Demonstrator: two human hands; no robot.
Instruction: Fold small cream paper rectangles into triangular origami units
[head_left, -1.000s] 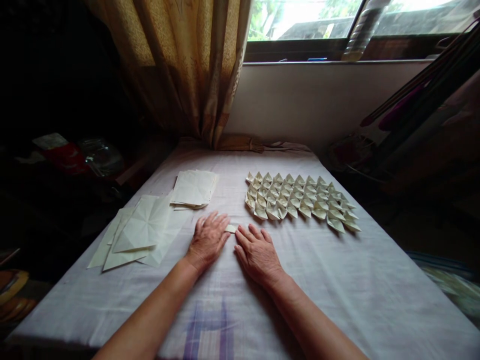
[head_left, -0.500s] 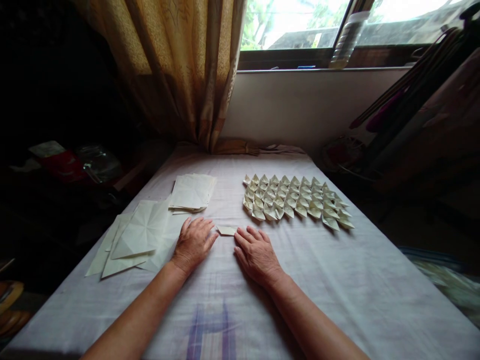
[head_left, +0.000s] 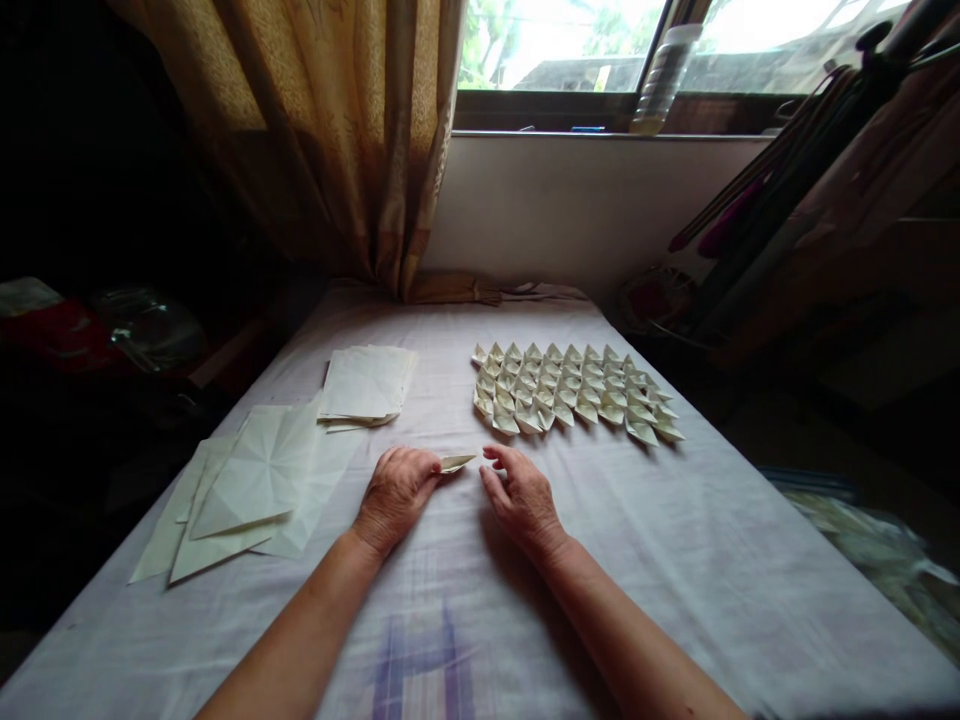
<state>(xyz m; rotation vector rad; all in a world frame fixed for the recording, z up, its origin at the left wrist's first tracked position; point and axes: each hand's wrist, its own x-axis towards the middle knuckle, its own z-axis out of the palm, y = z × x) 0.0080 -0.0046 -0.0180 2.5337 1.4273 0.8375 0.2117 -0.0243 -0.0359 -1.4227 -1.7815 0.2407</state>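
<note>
Between the thumb and fingers of my left hand is one end of a small folded paper, pale and narrow, its pointed end facing right. Just right of that tip, my right hand is apart from the paper, thumb and fingers parted with nothing between them. Beyond my right hand stand rows of small folded paper boats, packed close together. To the left lie creased, unfolded paper sheets, fanned over each other, and behind them a neater stack of square paper.
A pale cloth covers the table. Past its far end hang a gold curtain and a window with a plastic bottle on the sill. Dark clutter stands on both sides, with a plastic bag at the right.
The folded paper lay flat between both hands; now my left hand has lifted and tilted it. My right hand has let go and drawn slightly away. The view has turned a little right.
</note>
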